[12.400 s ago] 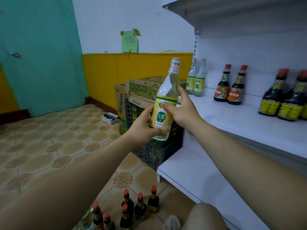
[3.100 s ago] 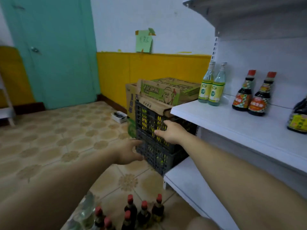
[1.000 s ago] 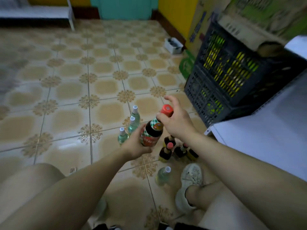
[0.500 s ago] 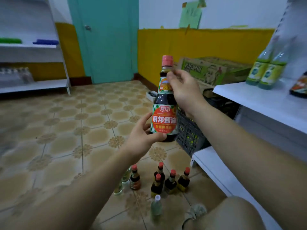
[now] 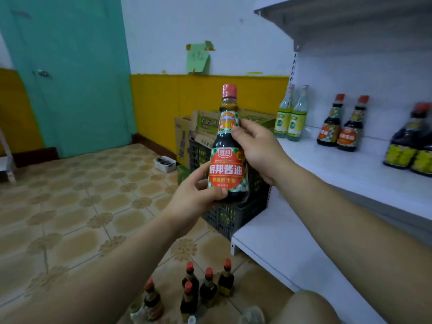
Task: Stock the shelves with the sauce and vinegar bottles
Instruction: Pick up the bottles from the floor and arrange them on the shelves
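I hold a dark soy sauce bottle (image 5: 228, 146) with a red cap and red-green label upright in front of me. My left hand (image 5: 194, 197) grips its base, and my right hand (image 5: 257, 146) grips its shoulder and neck. On the white middle shelf (image 5: 346, 169) stand two clear vinegar bottles (image 5: 291, 114), two dark sauce bottles (image 5: 339, 125) and larger dark bottles with yellow labels (image 5: 411, 146) at the right edge. Several small red-capped sauce bottles (image 5: 205, 284) stand on the floor below my arms.
A dark plastic crate (image 5: 224, 213) sits on the floor at the shelf's left end, with cardboard boxes (image 5: 205, 122) behind it. The white lower shelf (image 5: 280, 249) is bare. A small white tray (image 5: 164, 163) lies by the yellow wall. A teal door (image 5: 70, 78) stands left.
The soy sauce bottle came up from the floor to chest height, held in both hands. My view has turned right toward the shelf, and the bottle now sits nearer the shelf's edge.
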Motion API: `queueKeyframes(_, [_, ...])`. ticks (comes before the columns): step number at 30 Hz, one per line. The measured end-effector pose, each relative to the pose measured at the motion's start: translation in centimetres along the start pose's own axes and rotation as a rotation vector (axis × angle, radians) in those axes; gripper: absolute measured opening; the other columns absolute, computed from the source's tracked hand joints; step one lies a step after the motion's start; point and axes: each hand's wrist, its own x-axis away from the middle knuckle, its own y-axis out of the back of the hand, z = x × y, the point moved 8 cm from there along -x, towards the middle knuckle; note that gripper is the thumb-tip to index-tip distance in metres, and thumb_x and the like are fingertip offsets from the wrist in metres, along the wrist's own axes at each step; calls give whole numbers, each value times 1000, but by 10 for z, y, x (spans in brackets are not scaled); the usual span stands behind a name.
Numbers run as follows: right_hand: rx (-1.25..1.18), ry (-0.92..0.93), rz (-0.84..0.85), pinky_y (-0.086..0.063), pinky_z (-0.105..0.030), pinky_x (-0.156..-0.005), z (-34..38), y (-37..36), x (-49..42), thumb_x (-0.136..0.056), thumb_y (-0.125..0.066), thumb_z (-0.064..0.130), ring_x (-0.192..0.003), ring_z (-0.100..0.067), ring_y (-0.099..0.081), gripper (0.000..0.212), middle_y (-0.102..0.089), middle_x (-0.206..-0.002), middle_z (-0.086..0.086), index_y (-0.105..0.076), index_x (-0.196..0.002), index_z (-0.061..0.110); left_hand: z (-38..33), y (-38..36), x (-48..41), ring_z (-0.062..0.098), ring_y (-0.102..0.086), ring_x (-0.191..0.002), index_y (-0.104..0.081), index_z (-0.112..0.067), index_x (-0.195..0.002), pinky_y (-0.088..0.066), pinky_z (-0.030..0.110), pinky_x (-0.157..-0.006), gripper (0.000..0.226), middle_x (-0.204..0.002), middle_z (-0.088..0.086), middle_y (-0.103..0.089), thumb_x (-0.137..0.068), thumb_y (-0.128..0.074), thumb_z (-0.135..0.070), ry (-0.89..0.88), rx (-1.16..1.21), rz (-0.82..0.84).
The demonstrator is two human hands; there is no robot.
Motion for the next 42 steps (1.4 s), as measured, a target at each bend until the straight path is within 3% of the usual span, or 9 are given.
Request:
queueKeyframes(2, [64, -33, -40, -55, -34, -82, 0, 20, 4, -96, -53, 36, -96, -12, -66, 40, -66, -116, 3, -52, -133, 20, 2, -12, -14, 28, -67, -97, -53, -30, -124, -55, 30, -75, 70, -106, 10, -70, -61, -75, -8, 4, -38, 36])
queueKeyframes(5, [138, -58, -95, -53, -46, -90, -2, 55, 12, -92, -58, 39, -98, -18, -66, 30, -66, -114, 1, -56, -121, 30, 9, -38, -35, 26, -67, -98, -53, -34, -124, -54, 34, -81, 72, -109, 10, -68, -61, -76, -10, 11, -73, 116])
queueKeyframes(9, [195, -130, -175, -56, -45, -83, -16, 105, 19, -89, -61, 42, -95, -21, -67, 48, -64, -114, -2, -44, -134, 38, 20, -84, -66, 21, -68, -94, -58, -41, -111, -54, 26, -72, 61, -101, 3, -72, -61, -77, -9, 21, -47, 261])
queueKeyframes(12, [222, -180, -237, -59, -39, -69, -32, 142, 22, -82, -68, 46, -87, -17, -69, 50, -67, -106, 3, -41, -123, 54, 32, -117, -93, 25, -67, -97, -58, -35, -115, -55, 33, -80, 65, -105, 9, -70, -59, -77, -8, 33, -37, 348])
queueKeyframes(18, [294, -191, -455, -57, -41, -78, -65, 219, 10, -72, -78, 31, -94, -15, -65, 73, -63, -112, 6, -36, -130, 42, 63, -173, -168, 20, -62, -109, -41, -36, -137, -47, 38, -97, 81, -119, 9, -64, -68, -78, -16, 119, -341, 649])
queueKeyframes(23, [381, -183, -543, -49, -40, -88, -85, 277, -20, -74, -78, 23, -104, -14, -59, 84, -59, -107, 18, -29, -137, 48, 83, -179, -254, 19, -43, -130, -28, -32, -145, -35, 25, -96, 75, -147, 6, -39, -81, -65, -47, 56, -944, 615])
queueKeyframes(29, [389, -187, -562, -46, -43, -95, -124, 318, -54, -75, -79, 20, -111, -15, -57, 85, -58, -115, 17, -28, -139, 46, 132, -174, -318, 21, -20, -142, -29, -25, -146, -17, 38, -116, 71, -155, 3, -23, -87, -45, -62, -5, -1365, 582])
queueKeyframes(37, [372, -116, -527, -43, -34, -92, -165, 324, -108, -76, -77, 16, -114, -13, -53, 82, -55, -125, 13, -32, -140, 41, 166, -166, -382, 24, -23, -140, -33, -38, -141, -17, 54, -112, 79, -154, 0, -25, -75, -33, -82, 51, -1520, 485])
queueKeyframes(42, [434, -119, -585, -41, -32, -94, -191, 326, -132, -76, -77, 28, -115, -13, -50, 74, -49, -123, 13, -36, -138, 33, 174, -172, -407, 23, -14, -144, -31, -43, -141, -5, 63, -109, 83, -156, -8, -21, -71, -26, -87, 32, -1567, 466])
